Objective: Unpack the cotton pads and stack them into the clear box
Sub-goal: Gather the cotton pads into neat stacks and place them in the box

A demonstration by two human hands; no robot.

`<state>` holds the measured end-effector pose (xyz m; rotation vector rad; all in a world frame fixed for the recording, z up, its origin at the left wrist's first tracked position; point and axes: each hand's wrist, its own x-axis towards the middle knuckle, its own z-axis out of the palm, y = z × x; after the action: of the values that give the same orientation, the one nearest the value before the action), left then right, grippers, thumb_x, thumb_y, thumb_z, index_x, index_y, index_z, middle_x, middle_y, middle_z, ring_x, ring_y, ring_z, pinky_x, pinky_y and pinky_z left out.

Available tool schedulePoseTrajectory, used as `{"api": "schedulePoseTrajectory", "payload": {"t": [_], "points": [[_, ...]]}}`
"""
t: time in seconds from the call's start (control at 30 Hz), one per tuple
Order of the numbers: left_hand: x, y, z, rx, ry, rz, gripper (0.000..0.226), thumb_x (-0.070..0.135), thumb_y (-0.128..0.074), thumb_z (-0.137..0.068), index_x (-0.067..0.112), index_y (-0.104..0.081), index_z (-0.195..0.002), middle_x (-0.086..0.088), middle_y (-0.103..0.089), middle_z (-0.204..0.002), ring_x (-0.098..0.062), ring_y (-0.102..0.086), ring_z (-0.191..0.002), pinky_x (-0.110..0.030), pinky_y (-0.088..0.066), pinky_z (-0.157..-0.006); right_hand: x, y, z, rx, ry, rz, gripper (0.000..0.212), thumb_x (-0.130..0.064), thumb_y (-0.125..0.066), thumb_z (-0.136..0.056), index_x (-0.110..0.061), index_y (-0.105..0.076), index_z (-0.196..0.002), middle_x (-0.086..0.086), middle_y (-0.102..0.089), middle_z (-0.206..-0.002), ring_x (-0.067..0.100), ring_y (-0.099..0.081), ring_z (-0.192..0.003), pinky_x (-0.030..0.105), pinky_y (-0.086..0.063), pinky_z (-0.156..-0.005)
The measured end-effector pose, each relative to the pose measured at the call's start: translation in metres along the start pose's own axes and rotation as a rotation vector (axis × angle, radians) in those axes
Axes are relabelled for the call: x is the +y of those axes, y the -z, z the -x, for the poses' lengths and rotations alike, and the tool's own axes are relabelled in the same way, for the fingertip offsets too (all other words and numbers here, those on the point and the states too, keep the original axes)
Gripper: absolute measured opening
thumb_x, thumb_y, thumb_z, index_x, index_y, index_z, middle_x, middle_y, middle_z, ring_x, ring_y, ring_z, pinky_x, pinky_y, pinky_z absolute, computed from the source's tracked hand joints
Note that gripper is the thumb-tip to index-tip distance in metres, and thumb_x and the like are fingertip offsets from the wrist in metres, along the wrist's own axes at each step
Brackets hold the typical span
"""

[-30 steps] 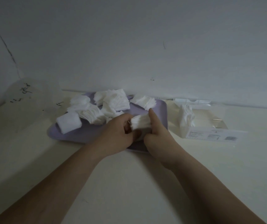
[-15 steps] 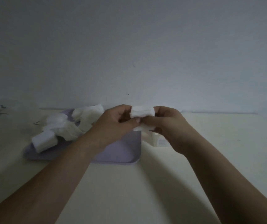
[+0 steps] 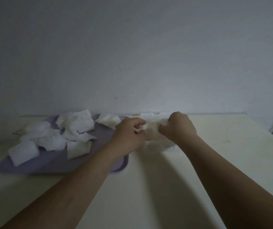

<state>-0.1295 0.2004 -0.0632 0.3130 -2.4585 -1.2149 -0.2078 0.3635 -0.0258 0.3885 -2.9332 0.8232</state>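
The left grip [image 3: 129,135], a bare hand, has its fingers curled in and pinches the left end of a stack of cotton pads [image 3: 152,128]. The right grip [image 3: 179,128] is curled the same way and pinches the stack's right end, where a tuft of white shows beside its knuckles. Between the two hands the stack sits in the open top of the clear box [image 3: 157,145], though the blur there hides whether it has reached the bottom. The box stands on the pale bench [image 3: 149,187], close to the wall [image 3: 132,55], with its lid [image 3: 155,115] tipped up behind the hands. A printed label runs along the box's near side, too smeared to read. Just to the left of the box, with the left forearm crossing over its near right corner, lies a lilac tray [image 3: 50,162]. Loose cotton pads [image 3: 76,124] are heaped on it in untidy little bundles, some lying flat and some leaning on each other, mostly toward the tray's far and left parts. Both forearms reach in from the near edge, bare to the elbow.
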Motion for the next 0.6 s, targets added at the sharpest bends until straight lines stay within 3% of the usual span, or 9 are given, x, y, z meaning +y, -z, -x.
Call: {"api": "schedulePoseTrajectory", "payload": {"t": [0.13,0.23,0.3,0.4,0.53,0.6], "points": [[-0.003,-0.003,0.003,-0.023,-0.021,0.039,0.023,0.027,-0.071,-0.093,0.027,-0.074,-0.116,0.007,-0.063,-0.100,-0.009,-0.067,-0.082,-0.030,-0.058,-0.085,-0.009,-0.009,-0.003,-0.043,0.031,-0.045,0.045,-0.040,-0.073,-0.086,-0.023,-0.039,-0.062,-0.002,-0.051,-0.064,0.019,-0.052,-0.059,0.026,-0.031,-0.049],[-0.006,-0.005,0.003,-0.019,-0.011,0.101,0.021,0.030,-0.073,-0.093,0.029,-0.074,-0.114,0.005,-0.068,-0.097,-0.014,-0.071,-0.081,-0.037,-0.061,-0.086,-0.011,-0.002,-0.004,-0.171,-0.011,-0.191,0.038,-0.023,-0.078,-0.080,-0.016,-0.050,-0.056,-0.002,-0.057,-0.049,0.019,-0.058,-0.054,0.022,-0.039,-0.049],[-0.008,-0.007,0.003,-0.016,-0.004,0.116,0.021,0.031,-0.074,-0.092,0.030,-0.074,-0.114,0.007,-0.069,-0.096,-0.012,-0.070,-0.080,-0.037,-0.061,-0.087,-0.008,0.004,-0.005,-0.183,-0.016,-0.198,0.028,-0.011,-0.076,-0.075,-0.005,-0.055,-0.058,0.011,-0.063,-0.056,0.029,-0.064,-0.058,0.026,-0.046,-0.053],[-0.009,-0.008,0.003,-0.013,-0.008,0.129,0.021,0.032,-0.073,-0.093,0.030,-0.075,-0.114,0.007,-0.070,-0.096,-0.010,-0.069,-0.079,-0.037,-0.061,-0.087,-0.005,0.003,-0.002,-0.123,0.044,-0.151,0.029,-0.020,-0.082,-0.075,0.003,-0.066,-0.068,0.019,-0.072,-0.066,0.031,-0.069,-0.061,0.035,-0.054,-0.056],[-0.006,-0.007,0.007,-0.018,-0.020,0.139,0.021,0.035,-0.072,-0.094,0.030,-0.074,-0.114,0.010,-0.071,-0.093,-0.007,-0.067,-0.075,-0.036,-0.061,-0.085,-0.007,-0.009,0.000,-0.127,0.063,-0.078,0.022,-0.035,-0.082,-0.075,-0.021,-0.066,-0.072,-0.002,-0.068,-0.072,0.022,-0.068,-0.073,0.034,-0.054,-0.064],[-0.006,-0.003,0.011,-0.008,-0.048,0.122,0.023,0.033,-0.071,-0.095,0.030,-0.072,-0.118,0.013,-0.069,-0.092,-0.002,-0.064,-0.074,-0.030,-0.057,-0.082,-0.009,-0.008,0.001,-0.129,0.068,-0.010,0.006,-0.024,-0.073,-0.078,-0.021,-0.070,-0.082,-0.002,-0.070,-0.084,0.021,-0.068,-0.081,0.035,-0.059,-0.073]]}}
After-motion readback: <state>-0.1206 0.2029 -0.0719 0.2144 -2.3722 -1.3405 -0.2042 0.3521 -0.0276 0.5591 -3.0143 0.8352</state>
